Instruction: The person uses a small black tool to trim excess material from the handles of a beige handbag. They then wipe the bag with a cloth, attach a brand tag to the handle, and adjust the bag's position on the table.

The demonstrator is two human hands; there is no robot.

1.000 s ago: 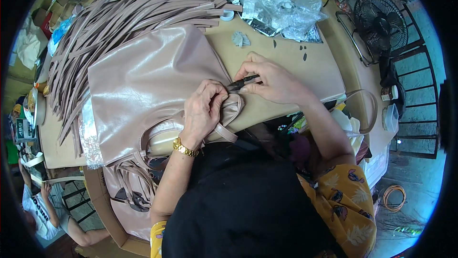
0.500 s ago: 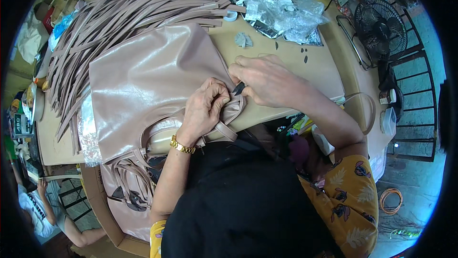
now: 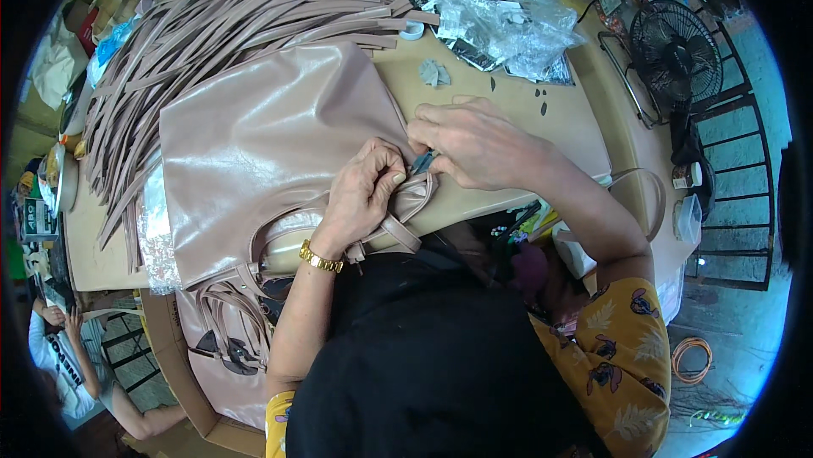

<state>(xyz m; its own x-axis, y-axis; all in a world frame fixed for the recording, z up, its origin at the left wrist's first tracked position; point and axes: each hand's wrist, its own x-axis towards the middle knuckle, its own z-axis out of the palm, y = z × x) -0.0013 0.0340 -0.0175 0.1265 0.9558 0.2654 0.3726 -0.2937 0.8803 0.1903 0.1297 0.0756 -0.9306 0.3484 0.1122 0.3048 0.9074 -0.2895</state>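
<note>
Pinkish-beige bag point(image 3: 262, 144) flat on table point(image 3: 559, 136), handles point(image 3: 400, 233) at near side, long axis left-right, slanting up rightward. Left hand point(image 3: 364, 191) pinching bag near handles; right hand point(image 3: 474, 146) gripping small dark tool point(image 3: 422, 161), tip down-left.

Open tabletop point(image 3: 576, 140) lies right of centre, bounded below by the right forearm point(image 3: 589, 212). A pink-beige bag point(image 3: 254, 136) fills centre left; heaped strips point(image 3: 229, 51) block the upper left, crumpled clear plastic point(image 3: 517, 17) the top centre.
</note>
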